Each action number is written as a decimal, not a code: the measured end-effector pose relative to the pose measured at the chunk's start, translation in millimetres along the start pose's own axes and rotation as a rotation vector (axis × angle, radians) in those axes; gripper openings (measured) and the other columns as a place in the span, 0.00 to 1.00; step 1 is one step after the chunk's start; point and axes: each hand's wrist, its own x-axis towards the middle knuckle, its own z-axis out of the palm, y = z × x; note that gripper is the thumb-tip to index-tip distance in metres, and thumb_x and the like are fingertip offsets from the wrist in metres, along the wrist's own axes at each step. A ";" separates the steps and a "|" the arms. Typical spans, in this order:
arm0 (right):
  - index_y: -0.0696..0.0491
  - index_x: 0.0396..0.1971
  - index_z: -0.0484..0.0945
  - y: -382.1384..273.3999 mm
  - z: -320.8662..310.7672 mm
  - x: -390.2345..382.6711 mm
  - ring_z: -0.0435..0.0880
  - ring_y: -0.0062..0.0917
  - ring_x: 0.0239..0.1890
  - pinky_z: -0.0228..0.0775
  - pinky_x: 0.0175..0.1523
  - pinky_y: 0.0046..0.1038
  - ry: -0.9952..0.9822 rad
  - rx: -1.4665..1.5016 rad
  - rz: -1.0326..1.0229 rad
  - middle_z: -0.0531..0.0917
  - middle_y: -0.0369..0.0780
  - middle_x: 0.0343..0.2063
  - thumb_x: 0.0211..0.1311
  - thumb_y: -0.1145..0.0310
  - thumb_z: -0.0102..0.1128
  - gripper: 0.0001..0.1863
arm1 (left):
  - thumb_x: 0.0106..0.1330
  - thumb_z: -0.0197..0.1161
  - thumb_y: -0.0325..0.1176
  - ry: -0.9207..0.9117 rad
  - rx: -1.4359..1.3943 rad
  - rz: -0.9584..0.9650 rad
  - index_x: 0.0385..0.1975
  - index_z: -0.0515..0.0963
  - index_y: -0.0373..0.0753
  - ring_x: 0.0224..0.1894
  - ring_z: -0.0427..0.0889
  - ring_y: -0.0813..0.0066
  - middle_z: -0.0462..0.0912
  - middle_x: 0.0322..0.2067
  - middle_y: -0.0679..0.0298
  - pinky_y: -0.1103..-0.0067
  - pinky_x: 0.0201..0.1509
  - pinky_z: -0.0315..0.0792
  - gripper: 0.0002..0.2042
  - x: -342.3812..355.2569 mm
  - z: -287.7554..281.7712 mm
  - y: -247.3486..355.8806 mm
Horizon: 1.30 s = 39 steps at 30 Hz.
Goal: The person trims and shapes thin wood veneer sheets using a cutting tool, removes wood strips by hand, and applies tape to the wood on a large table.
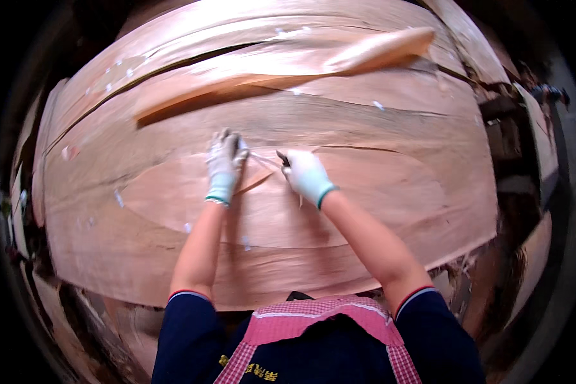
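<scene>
A wide sheet of thin reddish wood veneer [377,185] lies spread before me. My left hand [224,165], in a white glove, presses flat on the sheet beside a small torn flap [255,180]. My right hand [305,174], also gloved, grips a small dark-tipped tool [282,157] with its tip on the veneer. A thin pale strip of tape [262,157] stretches between the two hands.
A long loose veneer strip [377,51] lies curled across the far part of the sheet, over a long dark split [192,61]. Small white tape patches [119,198] dot the sheet. More veneer piles [89,320] hang below the front edge.
</scene>
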 end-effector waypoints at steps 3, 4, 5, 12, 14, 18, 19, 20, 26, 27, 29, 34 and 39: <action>0.59 0.30 0.79 22.9 -66.1 14.6 0.82 0.32 0.28 0.73 0.35 0.32 -0.090 0.040 -0.068 0.83 0.46 0.25 0.57 0.68 0.62 0.09 | 0.60 0.63 0.41 -0.082 0.019 -0.086 0.55 0.73 0.41 0.65 0.63 0.50 0.69 0.61 0.51 0.62 0.70 0.55 0.23 8.8 -4.6 8.1; 0.59 0.29 0.79 34.7 -86.5 9.1 0.81 0.30 0.26 0.72 0.33 0.31 -0.048 0.203 -0.013 0.83 0.45 0.24 0.59 0.66 0.62 0.10 | 0.60 0.64 0.40 -0.110 0.087 -0.098 0.54 0.73 0.41 0.65 0.63 0.50 0.69 0.61 0.51 0.62 0.69 0.56 0.23 12.5 -6.1 17.0; 0.58 0.28 0.79 48.9 -105.6 1.2 0.81 0.28 0.24 0.72 0.31 0.30 0.010 0.434 -0.075 0.83 0.43 0.23 0.60 0.64 0.62 0.12 | 0.60 0.64 0.40 -0.133 0.159 -0.112 0.54 0.73 0.40 0.66 0.63 0.50 0.69 0.61 0.52 0.62 0.69 0.56 0.23 14.8 -6.7 30.3; 0.57 0.27 0.77 167.0 -127.5 -86.9 0.70 0.15 0.18 0.61 0.22 0.20 0.461 0.736 0.404 0.80 0.36 0.21 0.63 0.66 0.61 0.10 | 0.62 0.61 0.46 -0.380 -0.088 0.486 0.59 0.69 0.39 0.70 0.57 0.58 0.65 0.64 0.54 0.63 0.75 0.45 0.27 6.6 74.2 218.1; 0.59 0.30 0.77 197.4 -114.4 -105.3 0.72 0.15 0.18 0.62 0.22 0.19 0.505 0.897 0.540 0.80 0.37 0.22 0.62 0.70 0.60 0.07 | 0.62 0.60 0.38 -0.373 -0.108 0.520 0.59 0.69 0.38 0.69 0.59 0.57 0.66 0.63 0.55 0.63 0.75 0.46 0.25 14.2 94.3 251.7; 0.59 0.34 0.77 224.5 -93.6 -118.0 0.71 0.15 0.16 0.61 0.20 0.18 0.541 1.016 0.570 0.80 0.38 0.23 0.62 0.72 0.60 0.06 | 0.60 0.53 0.27 -0.295 -0.130 0.667 0.60 0.68 0.38 0.68 0.61 0.57 0.67 0.63 0.56 0.66 0.74 0.50 0.24 38.6 120.6 286.2; 0.59 0.33 0.77 223.9 -90.6 -117.7 0.71 0.15 0.16 0.60 0.19 0.19 0.599 0.994 0.534 0.80 0.38 0.22 0.62 0.72 0.60 0.06 | 0.60 0.53 0.27 -0.302 -0.127 0.677 0.60 0.68 0.38 0.68 0.61 0.57 0.67 0.63 0.56 0.66 0.74 0.50 0.24 43.1 123.5 290.1; 0.59 0.32 0.77 225.0 -93.9 -116.6 0.71 0.15 0.15 0.60 0.19 0.19 0.535 1.045 0.588 0.80 0.38 0.22 0.62 0.72 0.59 0.05 | 0.60 0.51 0.25 -0.340 -0.100 0.776 0.60 0.67 0.38 0.68 0.61 0.58 0.67 0.63 0.57 0.67 0.74 0.51 0.24 46.5 124.8 292.1; 0.58 0.30 0.77 254.6 -137.7 -114.2 0.81 0.36 0.24 0.72 0.29 0.34 0.509 0.060 0.423 0.81 0.49 0.24 0.57 0.69 0.62 0.08 | 0.63 0.49 0.28 -0.436 0.097 0.919 0.61 0.67 0.39 0.67 0.64 0.59 0.68 0.63 0.57 0.67 0.73 0.53 0.23 48.1 123.2 311.8; 0.58 0.32 0.78 271.1 -152.5 -119.0 0.83 0.37 0.27 0.73 0.30 0.36 0.511 -0.153 0.356 0.81 0.51 0.25 0.57 0.70 0.62 0.08 | 0.63 0.49 0.28 -0.439 0.098 0.931 0.61 0.67 0.39 0.67 0.64 0.59 0.68 0.63 0.57 0.67 0.73 0.53 0.23 48.1 124.2 319.8; 0.59 0.28 0.79 300.8 -168.7 -131.8 0.82 0.34 0.23 0.72 0.29 0.35 0.565 0.273 0.485 0.83 0.47 0.22 0.57 0.66 0.64 0.10 | 0.63 0.50 0.29 -0.557 0.223 0.776 0.60 0.68 0.39 0.66 0.65 0.59 0.68 0.63 0.57 0.67 0.73 0.52 0.23 46.9 129.2 339.2; 0.59 0.31 0.80 330.0 -168.4 -137.3 0.81 0.31 0.24 0.72 0.30 0.35 0.523 0.748 0.752 0.83 0.43 0.24 0.58 0.64 0.64 0.12 | 0.69 0.49 0.42 -0.411 -0.066 0.984 0.59 0.68 0.34 0.67 0.63 0.59 0.68 0.63 0.53 0.66 0.73 0.52 0.23 20.9 167.9 409.9; 0.56 0.29 0.79 343.1 -228.6 -175.9 0.82 0.44 0.33 0.75 0.39 0.39 0.436 -0.264 0.467 0.82 0.51 0.28 0.58 0.62 0.64 0.12 | 0.69 0.49 0.41 -0.394 0.049 0.940 0.58 0.70 0.37 0.66 0.65 0.58 0.70 0.62 0.54 0.65 0.73 0.52 0.21 13.4 175.8 429.8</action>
